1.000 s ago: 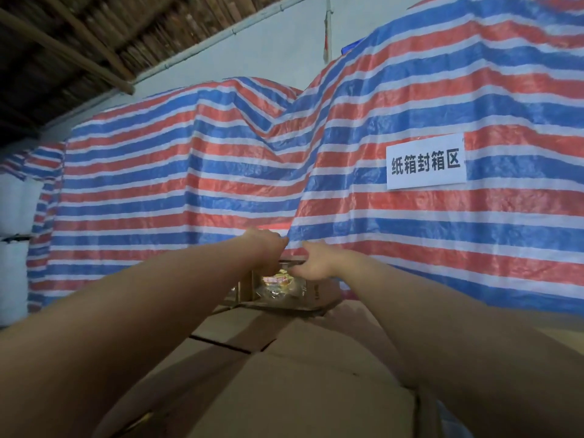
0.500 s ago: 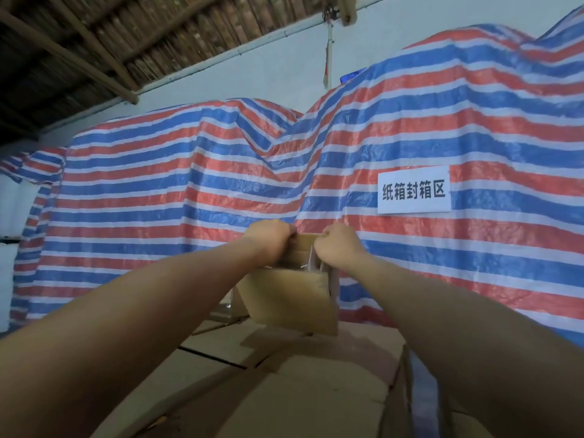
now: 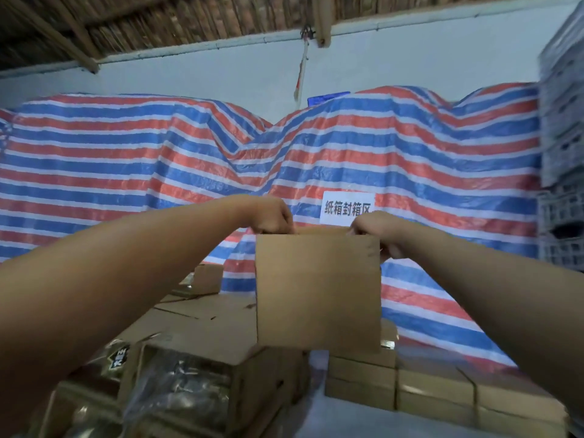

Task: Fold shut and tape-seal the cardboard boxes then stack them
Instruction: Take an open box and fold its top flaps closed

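Two hands: our left hand (image 3: 271, 216) and right hand (image 3: 376, 232) each gripped a top corner of the small plain brown cardboard box (image 3: 317, 292), fingers curled over its upper edge and clamped on the card.
Box position: it hung in the air between our arms, its flat near face upright and turned toward us, clear of everything below it.
Box top: we could not tell whether the flaps were folded, as the near face hid them.
Below left: an open brown cardboard carton with clear plastic-wrapped goods inside (image 3: 177, 390) sat under our left forearm, with flat closed cartons (image 3: 215, 314) behind it.
Below right: a low stack of closed brown cardboard boxes (image 3: 442, 387) stood near the striped red, white and blue tarpaulin (image 3: 126, 159).
Sign: a white paper label with black characters (image 3: 347, 205) hung on the tarpaulin, just behind our right hand.
Step, as we judged it: carrying the small box to a working spot.
Doing it well: we reckoned both grips should stay level so the box did not tip, and that it wanted setting down flat before any folding or taping.
Risk: a pinch on thin card edges could slip or crease a flap.
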Demonstrator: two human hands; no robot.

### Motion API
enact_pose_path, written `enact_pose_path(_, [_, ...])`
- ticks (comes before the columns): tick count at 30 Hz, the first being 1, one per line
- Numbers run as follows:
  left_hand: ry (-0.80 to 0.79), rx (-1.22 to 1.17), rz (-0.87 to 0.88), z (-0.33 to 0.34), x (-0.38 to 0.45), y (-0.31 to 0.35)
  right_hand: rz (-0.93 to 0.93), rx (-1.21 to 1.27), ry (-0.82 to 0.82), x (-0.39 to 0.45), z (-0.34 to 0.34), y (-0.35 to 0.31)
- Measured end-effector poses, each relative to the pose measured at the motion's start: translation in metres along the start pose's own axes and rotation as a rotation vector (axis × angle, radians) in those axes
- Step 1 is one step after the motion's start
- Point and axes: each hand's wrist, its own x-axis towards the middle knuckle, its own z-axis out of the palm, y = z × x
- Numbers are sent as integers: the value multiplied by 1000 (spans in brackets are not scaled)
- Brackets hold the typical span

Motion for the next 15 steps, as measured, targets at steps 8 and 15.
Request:
enact_pose_path(8, [-275,-922,-177,70,-79,84,146,126,26,-108,-35,83])
enact_pose_path(15, [-195,-1206,-379,192,-113,107,330,145,-38,-166,-4,177])
